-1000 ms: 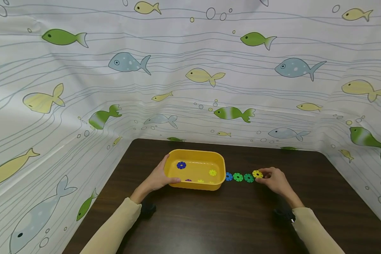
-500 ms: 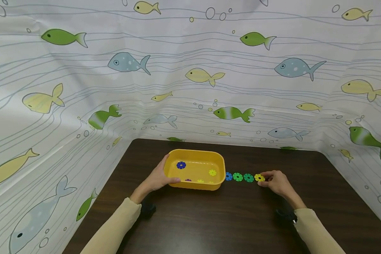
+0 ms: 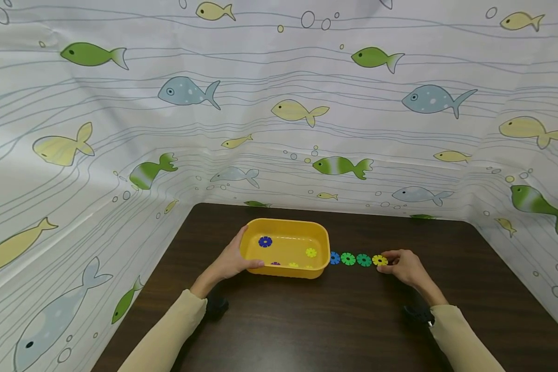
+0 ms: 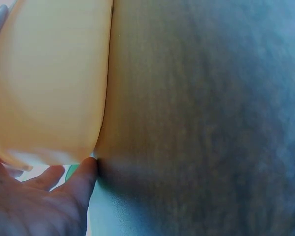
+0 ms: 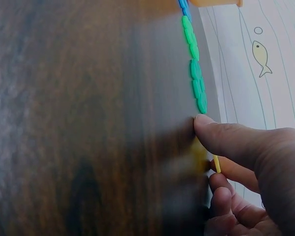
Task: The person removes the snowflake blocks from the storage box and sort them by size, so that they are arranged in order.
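Observation:
A yellow plastic bin stands on the table with several flower-shaped discs inside, among them a dark blue disc and a yellow-green disc. My left hand grips its left end, thumb along the front wall. Right of the bin runs a row of notched discs: a blue disc partly hidden by the bin, a bright green disc, a dark green disc and a yellow disc at the end. Thumb and fingers of my right hand pinch that yellow disc at its right edge.
Beneath everything lies a dark brown wooden table. A white sheet printed with fish rises behind and at both sides. Each wrist carries a black strap-on device.
My right hand has brought the yellow disc slightly right and down, from against the dark green disc's upper edge to the row's end. My left hand and the bin have stayed put.

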Demonstrator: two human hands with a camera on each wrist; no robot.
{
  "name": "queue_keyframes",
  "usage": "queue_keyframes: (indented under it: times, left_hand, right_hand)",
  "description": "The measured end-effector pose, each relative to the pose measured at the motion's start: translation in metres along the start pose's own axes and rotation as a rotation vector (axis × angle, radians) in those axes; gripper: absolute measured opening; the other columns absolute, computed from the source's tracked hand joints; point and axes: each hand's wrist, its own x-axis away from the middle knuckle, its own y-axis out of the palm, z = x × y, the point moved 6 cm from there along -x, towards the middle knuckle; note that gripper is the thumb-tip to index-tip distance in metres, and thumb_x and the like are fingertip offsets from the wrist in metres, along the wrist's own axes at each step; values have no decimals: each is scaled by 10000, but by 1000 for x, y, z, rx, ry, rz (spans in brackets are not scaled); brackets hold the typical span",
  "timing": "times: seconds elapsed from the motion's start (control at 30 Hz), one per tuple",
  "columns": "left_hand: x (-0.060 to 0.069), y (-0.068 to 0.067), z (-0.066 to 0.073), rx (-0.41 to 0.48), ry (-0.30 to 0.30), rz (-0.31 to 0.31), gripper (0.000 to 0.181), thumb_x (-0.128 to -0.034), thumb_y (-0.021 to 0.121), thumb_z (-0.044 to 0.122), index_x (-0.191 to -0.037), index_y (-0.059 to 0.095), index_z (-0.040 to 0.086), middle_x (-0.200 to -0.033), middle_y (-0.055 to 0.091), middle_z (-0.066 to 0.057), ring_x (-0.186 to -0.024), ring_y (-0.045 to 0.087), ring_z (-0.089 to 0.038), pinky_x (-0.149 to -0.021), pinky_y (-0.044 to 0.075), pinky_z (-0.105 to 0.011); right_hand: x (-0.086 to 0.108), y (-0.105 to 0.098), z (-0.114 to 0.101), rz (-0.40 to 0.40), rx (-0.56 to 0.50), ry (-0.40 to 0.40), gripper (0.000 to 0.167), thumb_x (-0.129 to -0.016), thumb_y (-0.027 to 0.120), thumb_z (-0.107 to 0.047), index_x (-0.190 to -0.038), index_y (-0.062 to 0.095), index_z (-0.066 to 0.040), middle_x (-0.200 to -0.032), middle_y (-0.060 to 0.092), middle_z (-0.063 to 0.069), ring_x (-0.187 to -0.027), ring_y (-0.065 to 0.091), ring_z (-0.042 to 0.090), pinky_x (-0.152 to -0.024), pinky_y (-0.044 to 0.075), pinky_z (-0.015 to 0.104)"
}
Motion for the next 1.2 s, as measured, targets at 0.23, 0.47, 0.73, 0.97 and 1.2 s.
queue_keyframes:
  times: [0.23,0.47,0.73,0.97,1.2]
  left_hand:
    - [0,0,-4,-8,-7,2,1225,-884,903,327,-1745,69,76,-1555,484,-233,-1119,647,-242,-1024,622,-340]
    - [2,-1,-4,-1,1,3,1230,-884,903,337,-1746,66,79,-1545,491,-232,-1123,643,-255,-1072,617,-435]
    - [2,0,-4,11,14,-7,1230,-886,902,326,-1745,60,72,-1533,498,-238,-1119,647,-254,-1007,603,-305]
    - [2,0,-4,25,27,-9,1214,-894,899,312,-1747,66,85,-1516,507,-241,-1122,648,-284,-985,596,-291]
    - [1,1,0,36,11,-10,1166,-908,886,291,-1746,92,128,-1545,492,-203,-1154,648,-271,-1080,620,-416]
  right_hand:
    - [1,1,0,2,-8,-1,538,-951,842,-226,-1369,697,79,-1262,720,296,-932,614,252,-767,511,343]
    - [2,0,-2,18,-2,-16,492,-959,830,-210,-1339,711,80,-1258,717,300,-963,645,278,-790,550,380]
    - [2,0,-2,28,6,17,473,-959,834,-215,-1316,723,73,-1242,713,294,-953,629,292,-783,541,382]
    - [2,1,-1,27,-2,17,499,-963,827,-232,-1334,707,79,-1234,710,284,-956,630,282,-784,538,371]
    - [7,-5,-5,106,29,-1,553,-970,828,-332,-1342,700,57,-1184,724,253,-935,642,271,-764,531,365]
